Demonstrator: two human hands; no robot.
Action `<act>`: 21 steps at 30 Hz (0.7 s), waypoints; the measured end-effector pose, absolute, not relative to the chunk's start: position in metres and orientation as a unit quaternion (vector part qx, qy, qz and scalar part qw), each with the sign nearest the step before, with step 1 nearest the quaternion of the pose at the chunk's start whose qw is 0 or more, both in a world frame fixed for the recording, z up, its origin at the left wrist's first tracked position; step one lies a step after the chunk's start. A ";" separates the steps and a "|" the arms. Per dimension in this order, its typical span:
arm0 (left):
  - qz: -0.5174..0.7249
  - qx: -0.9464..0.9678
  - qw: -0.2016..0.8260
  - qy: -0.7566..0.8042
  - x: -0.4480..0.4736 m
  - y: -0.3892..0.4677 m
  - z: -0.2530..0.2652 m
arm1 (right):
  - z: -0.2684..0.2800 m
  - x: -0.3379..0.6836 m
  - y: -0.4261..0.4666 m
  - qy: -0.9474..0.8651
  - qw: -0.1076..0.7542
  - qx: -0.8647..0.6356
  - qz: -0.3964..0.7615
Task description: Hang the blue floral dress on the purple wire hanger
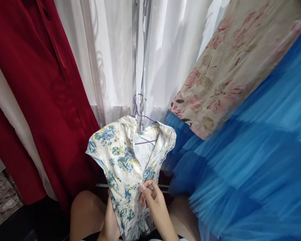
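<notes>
A white floral dress [122, 157] with blue roses and green leaves hangs on a thin purple hanger [136, 108] in front of me. Its front falls open in a V, with a dark line, perhaps a zipper, along the right edge. At the bottom of that V my right hand [152, 197] pinches the fabric edge between thumb and forefinger; any small pull there is hidden. Lower down, my left hand [110, 217] grips the dress by its left side, its fingers hidden behind the cloth.
A grey metal pole [137, 50] rises behind the hanger, before white curtains [112, 50]. Long red garments [47, 100] hang at left. On the right are a pink-flowered beige garment [215, 77] and a layered blue tulle skirt [251, 167]. My bare knees flank the dress.
</notes>
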State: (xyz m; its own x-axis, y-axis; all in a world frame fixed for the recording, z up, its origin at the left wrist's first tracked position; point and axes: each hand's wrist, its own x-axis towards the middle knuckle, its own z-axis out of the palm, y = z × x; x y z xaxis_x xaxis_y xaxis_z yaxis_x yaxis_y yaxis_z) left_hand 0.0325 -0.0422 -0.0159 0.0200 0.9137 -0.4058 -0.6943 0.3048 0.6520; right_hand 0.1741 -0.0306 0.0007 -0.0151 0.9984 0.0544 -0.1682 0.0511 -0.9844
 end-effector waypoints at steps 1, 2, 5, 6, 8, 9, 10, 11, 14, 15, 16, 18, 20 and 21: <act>0.570 0.143 0.700 0.406 0.028 -0.046 -0.021 | 0.001 0.172 -0.029 -0.475 0.545 -0.451 0.524; 0.560 0.164 0.700 0.412 0.025 -0.048 -0.025 | 0.001 0.170 -0.028 -0.480 0.539 -0.463 0.514; 0.526 0.273 0.677 0.436 0.022 -0.046 -0.032 | 0.001 0.168 -0.025 -0.513 0.526 -0.481 0.477; 0.527 0.294 0.664 0.442 0.023 -0.044 -0.034 | 0.000 0.168 -0.025 -0.520 0.528 -0.480 0.470; 0.556 0.278 0.638 0.454 0.029 -0.039 -0.038 | -0.001 0.170 -0.024 -0.515 0.536 -0.469 0.477; 0.573 0.251 0.630 0.461 0.033 -0.037 -0.041 | -0.001 0.170 -0.024 -0.509 0.536 -0.460 0.492; 0.583 0.223 0.623 0.471 0.036 -0.036 -0.044 | -0.002 0.171 -0.025 -0.502 0.533 -0.452 0.509; 0.588 0.202 0.614 0.485 0.039 -0.035 -0.047 | -0.002 0.171 -0.026 -0.497 0.528 -0.444 0.525; 0.587 0.196 0.579 0.530 0.043 -0.034 -0.057 | -0.003 0.172 -0.029 -0.479 0.518 -0.436 0.558; 0.588 0.202 0.571 0.535 0.043 -0.034 -0.060 | -0.003 0.171 -0.030 -0.472 0.518 -0.438 0.563; 0.591 0.204 0.570 0.533 0.043 -0.034 -0.061 | -0.003 0.172 -0.030 -0.466 0.520 -0.441 0.564; 0.597 0.206 0.579 0.516 0.043 -0.035 -0.060 | -0.003 0.173 -0.031 -0.462 0.526 -0.450 0.554; 0.596 0.204 0.585 0.510 0.044 -0.036 -0.055 | -0.002 0.175 -0.031 -0.468 0.531 -0.455 0.540; 0.593 0.202 0.585 0.515 0.045 -0.037 -0.051 | -0.002 0.176 -0.030 -0.472 0.533 -0.455 0.535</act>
